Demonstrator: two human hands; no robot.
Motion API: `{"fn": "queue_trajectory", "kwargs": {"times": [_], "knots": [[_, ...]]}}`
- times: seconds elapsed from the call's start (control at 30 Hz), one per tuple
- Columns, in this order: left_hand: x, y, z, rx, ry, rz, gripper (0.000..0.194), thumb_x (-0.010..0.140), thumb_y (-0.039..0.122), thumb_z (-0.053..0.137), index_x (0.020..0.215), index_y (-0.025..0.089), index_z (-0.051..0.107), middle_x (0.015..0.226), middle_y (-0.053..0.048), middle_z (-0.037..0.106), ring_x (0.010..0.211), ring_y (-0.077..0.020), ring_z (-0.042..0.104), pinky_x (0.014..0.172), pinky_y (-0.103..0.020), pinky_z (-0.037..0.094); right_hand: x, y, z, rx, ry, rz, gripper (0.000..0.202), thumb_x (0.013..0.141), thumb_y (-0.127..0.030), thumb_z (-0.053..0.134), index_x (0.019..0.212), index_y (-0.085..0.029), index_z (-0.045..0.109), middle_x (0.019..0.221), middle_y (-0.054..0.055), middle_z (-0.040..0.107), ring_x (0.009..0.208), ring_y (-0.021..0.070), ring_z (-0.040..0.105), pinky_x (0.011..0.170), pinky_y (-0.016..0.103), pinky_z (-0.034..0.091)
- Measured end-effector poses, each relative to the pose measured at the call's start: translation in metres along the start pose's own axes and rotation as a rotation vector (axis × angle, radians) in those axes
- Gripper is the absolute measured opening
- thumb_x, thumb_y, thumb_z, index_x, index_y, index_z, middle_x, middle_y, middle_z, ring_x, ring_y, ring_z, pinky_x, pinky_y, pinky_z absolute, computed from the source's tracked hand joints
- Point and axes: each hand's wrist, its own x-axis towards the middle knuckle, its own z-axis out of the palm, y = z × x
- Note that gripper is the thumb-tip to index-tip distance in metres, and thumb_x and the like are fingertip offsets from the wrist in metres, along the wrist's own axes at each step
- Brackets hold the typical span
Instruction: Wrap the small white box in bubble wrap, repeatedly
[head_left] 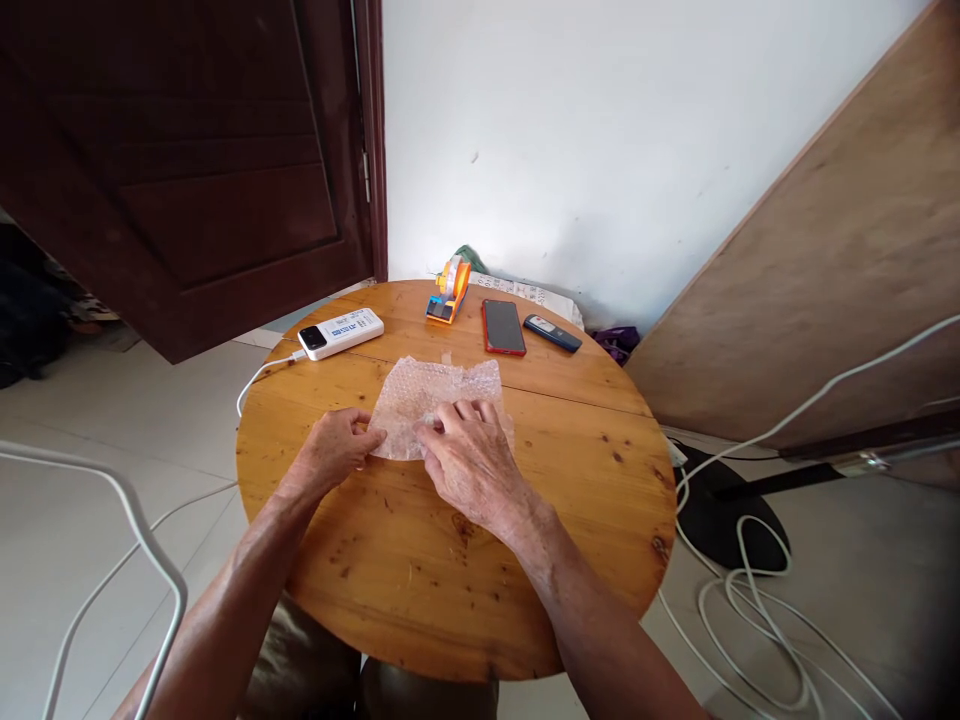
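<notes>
- Bubble wrap lies flat at the middle of the round wooden bench.
- Left hand fingers pinch its near-left edge.
- Right hand fingers rest spread on its near edge.

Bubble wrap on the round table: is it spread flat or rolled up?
Spread flat: the bubble wrap lies open on the table.

Under your hands you've got clear plastic bubble wrap, bumpy and faintly shiny. The counter is varnished knotty wood, smooth with a soft gloss. The power bank is white glossy plastic. The phone has a black glass face in a red case. The tape dispenser is orange plastic. Floor tiles are pale and smooth; the door is dark stained wood.
</notes>
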Motion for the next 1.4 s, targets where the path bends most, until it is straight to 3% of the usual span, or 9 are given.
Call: {"fn": "queue_trajectory", "kwargs": {"times": [0.17,0.23,0.4,0.5,0.7,0.9,1.07,1.27,1.4], "knots": [[-0.01,0.021,0.005,-0.268,-0.034,-0.006,0.016,0.067,0.034,0.06,0.066,0.02,0.052,0.044,0.007,0.049,0.037,-0.0084,0.043,0.038,-0.019,0.031,-0.001,0.002,0.001,0.035,0.013,0.013,0.014,0.092,-0.021,0.054,0.095,-0.021,0.067,0.097,0.01,0.063,0.095,0.0268,0.051,0.083,0.043,0.032],[-0.013,0.031,0.013,-0.296,-0.018,0.04,0.016,0.065,0.033,0.059,0.065,0.02,0.051,0.047,0.007,0.05,0.038,-0.008,0.043,0.038,-0.02,0.031,-0.001,0.003,0.002,0.079,0.028,0.04,0.018,0.09,-0.022,0.056,0.106,-0.021,0.064,0.097,0.01,0.066,0.096,0.0275,0.052,0.085,0.043,0.032],[-0.016,0.048,0.037,-0.073,0.012,0.232,0.011,0.067,0.029,0.054,0.061,0.019,0.056,0.054,0.003,0.056,0.05,-0.0108,0.049,0.049,-0.022,0.037,0.0,0.006,0.002,0.211,0.075,0.122,0.059,0.078,-0.012,0.06,0.135,-0.015,0.046,0.101,0.01,0.071,0.092,0.0275,0.058,0.091,0.042,0.034],[-0.018,0.053,0.042,0.121,0.024,0.294,0.016,0.07,0.027,0.052,0.064,0.018,0.064,0.06,0.0,0.062,0.056,-0.0126,0.051,0.055,-0.024,0.037,-0.002,0.011,-0.001,0.292,0.077,0.139,0.066,0.072,-0.008,0.057,0.136,-0.013,0.044,0.097,0.009,0.071,0.09,0.0264,0.059,0.093,0.041,0.036],[-0.025,0.054,0.032,0.275,-0.13,0.411,0.029,0.071,0.013,0.048,0.083,0.019,0.074,0.072,0.0,0.069,0.065,-0.014,0.058,0.063,-0.024,0.042,-0.007,0.018,-0.005,0.428,0.097,0.132,0.067,0.071,-0.001,0.051,0.136,-0.015,0.043,0.099,0.007,0.071,0.091,0.024,0.06,0.095,0.04,0.04],[-0.021,0.035,0.044,0.425,0.136,0.761,0.023,0.077,0.011,0.052,0.086,0.018,0.072,0.095,-0.008,0.067,0.086,-0.0216,0.062,0.077,-0.033,0.049,-0.005,0.026,0.004,0.485,0.199,0.163,0.056,0.075,0.002,0.048,0.126,-0.019,0.053,0.097,0.005,0.072,0.094,0.0212,0.064,0.095,0.038,0.042],[-0.012,0.021,0.055,0.369,0.274,0.967,0.014,0.081,0.011,0.054,0.083,0.016,0.068,0.095,-0.009,0.067,0.087,-0.0224,0.058,0.081,-0.036,0.051,-0.015,0.054,-0.006,0.466,0.267,0.519,0.038,0.083,-0.016,0.053,0.121,-0.018,0.059,0.107,0.009,0.07,0.095,0.0234,0.066,0.084,0.036,0.048],[-0.008,0.015,0.061,0.331,0.294,1.013,0.022,0.08,0.01,0.055,0.098,0.016,0.066,0.1,-0.011,0.065,0.094,-0.0239,0.058,0.085,-0.037,0.052,-0.044,0.068,-0.021,0.405,-0.028,0.795,0.048,0.083,-0.04,0.063,0.125,-0.017,0.059,0.101,0.011,0.071,0.083,0.0243,0.067,0.072,0.032,0.047],[-0.006,0.011,0.065,0.294,0.299,1.013,0.022,0.08,0.009,0.054,0.097,0.017,0.067,0.108,-0.011,0.065,0.098,-0.0239,0.059,0.087,-0.037,0.053,-0.048,0.061,-0.008,0.486,-0.104,0.907,0.061,0.083,-0.042,0.064,0.135,-0.012,0.052,0.089,0.009,0.07,0.08,0.0241,0.066,0.069,0.032,0.046]]}}
